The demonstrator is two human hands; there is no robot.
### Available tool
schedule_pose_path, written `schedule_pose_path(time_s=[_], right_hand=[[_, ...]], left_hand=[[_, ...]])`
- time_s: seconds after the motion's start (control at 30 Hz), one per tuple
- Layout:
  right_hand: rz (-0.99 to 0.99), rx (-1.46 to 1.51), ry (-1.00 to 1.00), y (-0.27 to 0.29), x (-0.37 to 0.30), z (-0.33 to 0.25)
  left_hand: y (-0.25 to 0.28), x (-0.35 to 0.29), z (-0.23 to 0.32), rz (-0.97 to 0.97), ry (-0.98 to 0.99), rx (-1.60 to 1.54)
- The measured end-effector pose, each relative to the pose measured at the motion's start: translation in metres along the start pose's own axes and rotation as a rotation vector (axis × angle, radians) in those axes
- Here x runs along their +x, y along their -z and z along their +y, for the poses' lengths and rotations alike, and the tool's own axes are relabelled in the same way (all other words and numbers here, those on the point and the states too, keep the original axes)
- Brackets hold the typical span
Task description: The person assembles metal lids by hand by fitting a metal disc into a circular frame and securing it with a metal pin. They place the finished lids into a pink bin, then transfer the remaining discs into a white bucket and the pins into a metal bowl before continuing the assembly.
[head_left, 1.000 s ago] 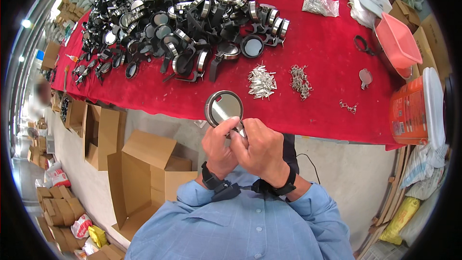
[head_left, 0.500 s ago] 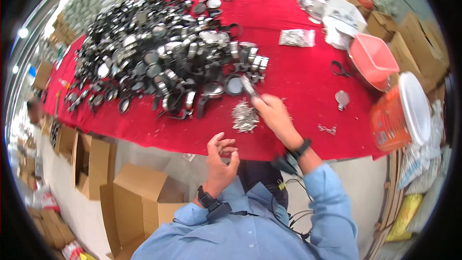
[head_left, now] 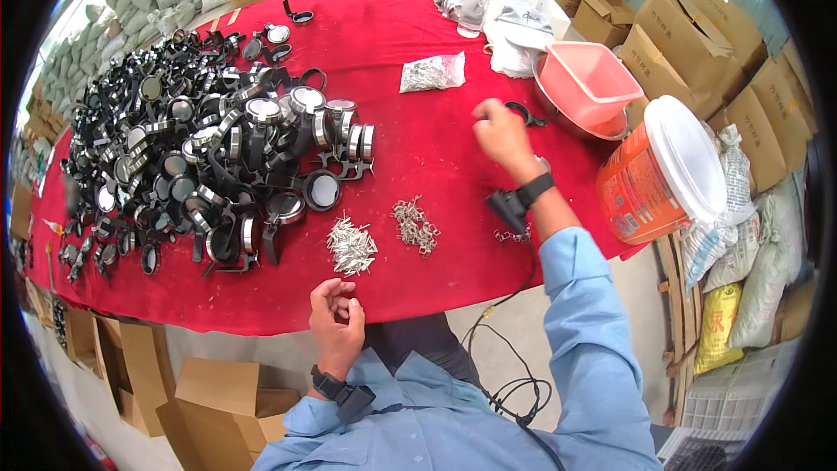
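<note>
My left hand (head_left: pixel 338 324) hovers palm-up at the table's near edge, fingers loosely curled and apart, nothing in it. Just beyond it lies a small heap of thin silvery pins (head_left: pixel 351 246). To the right of that sits a heap of bent wire clips (head_left: pixel 415 226). My right hand (head_left: pixel 503 135) is out over the right half of the table with its fingers curled in; what they hold, if anything, is hidden. Close beside its knuckles lies a black ring-shaped part (head_left: pixel 520 112). A large pile of black-and-steel hinged lids (head_left: pixel 209 144) covers the left side.
The red-covered table (head_left: pixel 418 148) carries a clear bag of small parts (head_left: pixel 433 72). At right stand a pink basin (head_left: pixel 595 78) in a metal bowl (head_left: pixel 549 92) and an orange tub (head_left: pixel 629 187) with a white lid. Cardboard boxes (head_left: pixel 218 410) stand below the near edge.
My right hand has moved from beside the pin heap to the black ring. The shiny piece it held is no longer visible. My view has swung right; the wire clips now show.
</note>
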State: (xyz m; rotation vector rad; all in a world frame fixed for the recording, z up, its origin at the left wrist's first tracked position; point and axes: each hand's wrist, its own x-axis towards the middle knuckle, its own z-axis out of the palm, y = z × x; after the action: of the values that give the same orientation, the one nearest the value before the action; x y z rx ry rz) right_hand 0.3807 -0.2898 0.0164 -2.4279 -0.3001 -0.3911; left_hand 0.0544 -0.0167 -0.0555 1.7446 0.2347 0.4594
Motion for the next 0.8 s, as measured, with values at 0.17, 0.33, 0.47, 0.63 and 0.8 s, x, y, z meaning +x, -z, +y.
schedule_pose_path(time_s=[0.17, 0.33, 0.47, 0.63, 0.8], right_hand=[[-0.106, -0.438, -0.088, 0.021, 0.014, 0.108], [-0.122, -0.178, 0.083, 0.023, 0.003, 0.086], [-0.172, 0.13, 0.244, 0.041, -0.042, -0.017], [-0.711, 0.654, 0.367, 0.07, -0.128, -0.111], [-1.084, 0.923, 0.226, 0.067, -0.177, -0.114]], left_hand=[[-0.003, 0.004, 0.002, 0.042, -0.029, 0.057], [-0.004, 0.006, 0.001, 0.025, -0.011, 0.065], [0.004, 0.003, 0.0, -0.013, 0.004, 0.002], [-0.009, 0.012, 0.056, -0.033, -0.281, 0.177], [-0.023, -0.01, 0.058, -0.332, -0.264, -0.138]])
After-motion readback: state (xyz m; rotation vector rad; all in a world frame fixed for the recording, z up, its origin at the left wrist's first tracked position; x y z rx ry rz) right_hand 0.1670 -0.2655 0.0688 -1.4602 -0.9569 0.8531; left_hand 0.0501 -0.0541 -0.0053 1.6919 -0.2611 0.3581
